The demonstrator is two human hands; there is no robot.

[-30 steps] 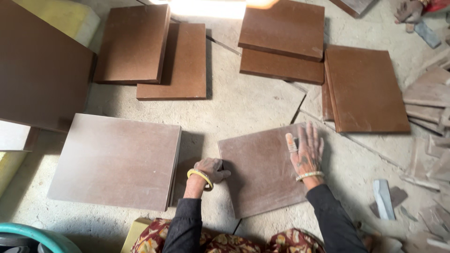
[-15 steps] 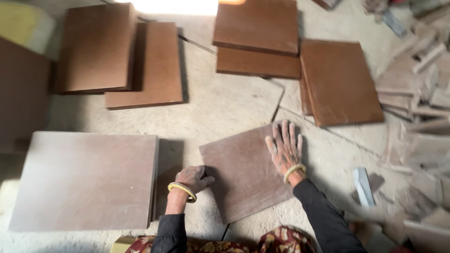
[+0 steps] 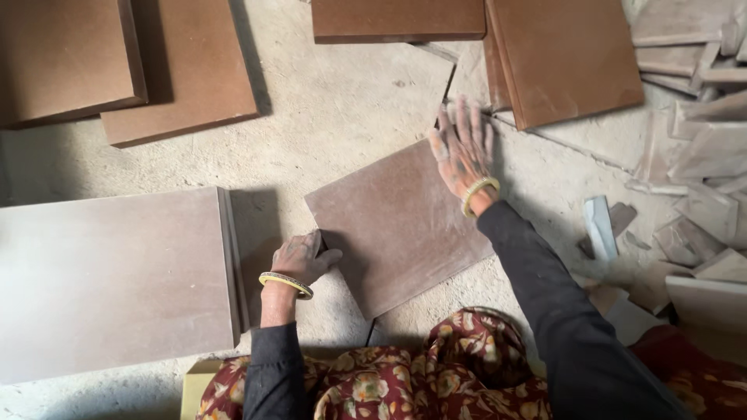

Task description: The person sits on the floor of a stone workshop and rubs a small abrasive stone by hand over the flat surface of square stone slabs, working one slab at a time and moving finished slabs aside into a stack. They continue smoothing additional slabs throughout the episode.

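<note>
Left hand grips the brown stone tile's nine-o'clock edge, fingers curled; right hand lies flat at one o'clock, fingers spread.

A stone workshop: cut slabs and offcuts litter the dusty floor.

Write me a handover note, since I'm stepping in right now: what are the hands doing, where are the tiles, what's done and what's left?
Left hand: fingers curled on the left corner of the dusty tile.
Right hand: flat, fingers spread on that tile's far right corner.
The tile lies skewed on the concrete floor, apart from the big pale slab to its left.
Done: brown tiles lie laid out and stacked beyond; offcuts are piled at right.
Left: the held tile is not yet square with any neighbour.
</note>
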